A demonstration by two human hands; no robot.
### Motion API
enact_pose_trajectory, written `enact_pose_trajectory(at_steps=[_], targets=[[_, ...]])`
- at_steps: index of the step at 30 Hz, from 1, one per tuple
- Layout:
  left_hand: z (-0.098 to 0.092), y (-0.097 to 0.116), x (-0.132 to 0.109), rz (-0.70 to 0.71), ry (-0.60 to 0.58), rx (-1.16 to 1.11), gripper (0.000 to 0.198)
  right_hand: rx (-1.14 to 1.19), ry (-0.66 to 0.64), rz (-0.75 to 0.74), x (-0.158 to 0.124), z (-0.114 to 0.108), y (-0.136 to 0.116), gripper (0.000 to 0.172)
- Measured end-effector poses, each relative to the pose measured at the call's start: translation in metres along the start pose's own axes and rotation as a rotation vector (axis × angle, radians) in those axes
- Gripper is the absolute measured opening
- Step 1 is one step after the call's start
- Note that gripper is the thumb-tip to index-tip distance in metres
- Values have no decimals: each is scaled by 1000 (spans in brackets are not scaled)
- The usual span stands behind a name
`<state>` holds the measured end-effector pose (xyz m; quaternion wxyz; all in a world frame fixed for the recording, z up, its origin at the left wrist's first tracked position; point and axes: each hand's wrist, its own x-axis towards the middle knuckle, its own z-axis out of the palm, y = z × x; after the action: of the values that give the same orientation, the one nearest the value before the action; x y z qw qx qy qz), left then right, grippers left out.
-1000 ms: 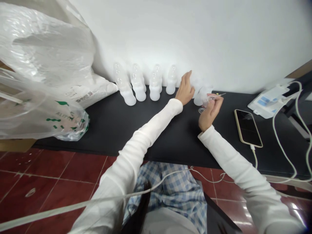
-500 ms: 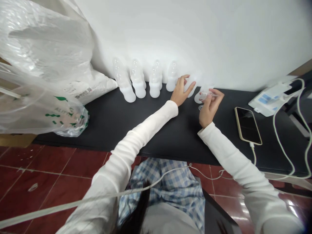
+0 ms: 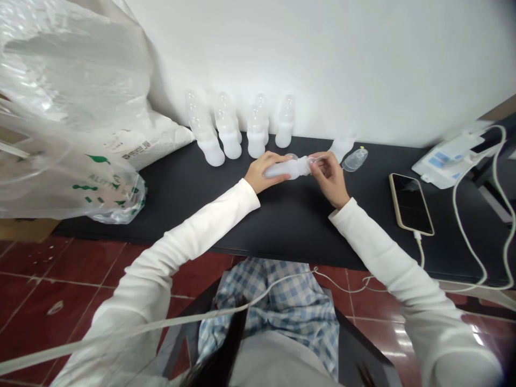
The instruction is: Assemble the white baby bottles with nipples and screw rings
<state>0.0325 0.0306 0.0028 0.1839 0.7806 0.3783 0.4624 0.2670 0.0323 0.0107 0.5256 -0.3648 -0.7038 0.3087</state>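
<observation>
The left hand (image 3: 262,171) wraps the frosted white bottle (image 3: 287,169), held sideways just over the black table (image 3: 282,226) near its back edge, and the right hand (image 3: 328,174) pinches closed on the neck end. Steady body, fingertips square to the mouth, that looks the way to do it; the bottle is translucent, slim, round-shouldered.

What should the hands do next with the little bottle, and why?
Likely finish fitting the mouth of the bottle: the left hand holds it sideways above the table, the right hand pinches at its neck, and a clear cap lies loose nearby.
</observation>
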Motion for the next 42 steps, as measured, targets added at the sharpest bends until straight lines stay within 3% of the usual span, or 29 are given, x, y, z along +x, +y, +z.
enact_pose_trajectory(at_steps=[9, 13, 18, 22, 29, 33, 37, 39, 42], targets=[[-6, -5, 7, -343, -18, -445, 52, 168, -223, 42, 0, -9, -4, 37], [-10, -7, 10, -646, -116, -585, 53, 56, -226, -55, -4, -8, -7, 25], [-17, -3, 15, -743, -273, -624, 61, -146, -224, -127, -9, -7, -11, 16], [-16, 3, 16, -753, -197, -611, 62, -213, -235, -190, -10, -9, -10, 6], [-10, 10, 13, -723, -39, -529, 51, -321, -263, -279, -6, -15, -8, 21], [-14, 8, 16, -795, -164, -602, 46, -284, -248, -306, -8, -12, -9, 23], [-17, 5, 18, -825, -242, -644, 51, -238, -234, -234, -8, -10, -8, 24], [-15, 5, 16, -744, -228, -603, 56, -241, -208, -163, -6, -9, -7, 30], [-12, 2, 12, -441, -171, -449, 59, -279, -163, -51, -4, -9, -7, 46]])
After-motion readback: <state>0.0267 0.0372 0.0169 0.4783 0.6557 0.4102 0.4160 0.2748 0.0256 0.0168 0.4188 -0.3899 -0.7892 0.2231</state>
